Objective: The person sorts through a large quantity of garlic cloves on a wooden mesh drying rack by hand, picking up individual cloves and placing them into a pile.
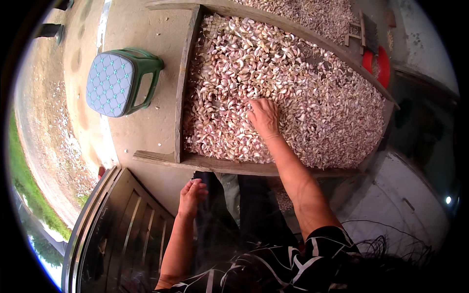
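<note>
Many garlic cloves (229, 88), whitish and pinkish-purple, cover a wood-framed tray (186, 83) in front of me. My right hand (265, 117) reaches over the near edge and rests among the cloves near the tray's middle. Its fingers are bent down and close together; the tips are hidden, so what they hold does not show. Closer to my body, my left hand (193, 198) is raised beside the near edge with curled fingers, thumb and forefinger together. Whatever is in it is too small to make out.
A green plastic stool (149, 73) with a padded, patterned top stands left of the tray. More cloves (312, 17) lie beyond the far rail. A red basin (383, 68) and a small wooden stool (362, 31) are at the far right. A slatted dark door (132, 219) stands at lower left.
</note>
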